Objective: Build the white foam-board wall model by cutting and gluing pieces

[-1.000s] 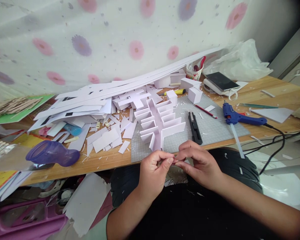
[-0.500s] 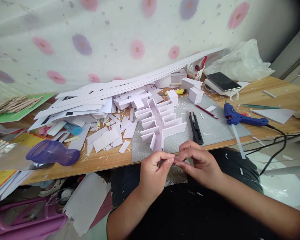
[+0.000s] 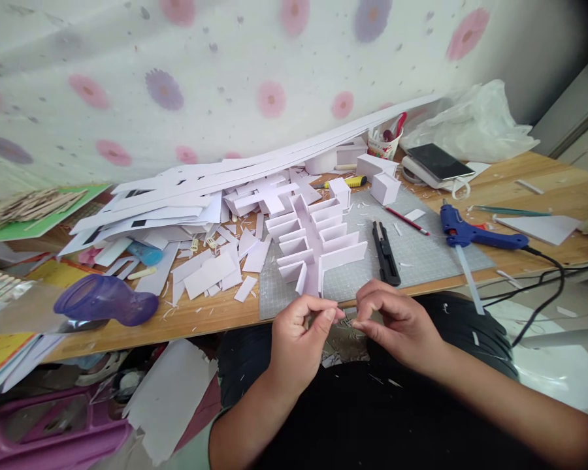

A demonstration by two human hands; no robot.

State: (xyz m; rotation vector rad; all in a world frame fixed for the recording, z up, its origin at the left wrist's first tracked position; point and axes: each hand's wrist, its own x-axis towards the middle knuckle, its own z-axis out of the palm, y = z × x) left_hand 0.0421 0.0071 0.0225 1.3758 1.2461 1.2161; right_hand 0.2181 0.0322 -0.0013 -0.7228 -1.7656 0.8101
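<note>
My left hand [image 3: 301,339] is in front of the table edge, thumb and fingertips pinched together. Facing it across a small gap, my right hand [image 3: 396,320] is pinched too. Anything between the fingertips is too small to make out. Just beyond my hands stands a white foam-board model [image 3: 312,245], with upright walls branching off both sides of a central strip. It rests on a grey cutting mat [image 3: 353,287]. Near my right hand lies a black utility knife [image 3: 385,254].
A blue glue gun [image 3: 480,235] with a cord is at the right, near a red pencil [image 3: 406,220]. White offcuts [image 3: 210,274] and a purple container [image 3: 105,299] lie left. Behind are long white strips [image 3: 255,170], a yellow cutter [image 3: 347,182] and a phone [image 3: 438,160].
My hands have moved slightly apart; the right one has shifted a little to the right. Both remain pinched. The view has shifted slightly, and the things on the table have stayed put.
</note>
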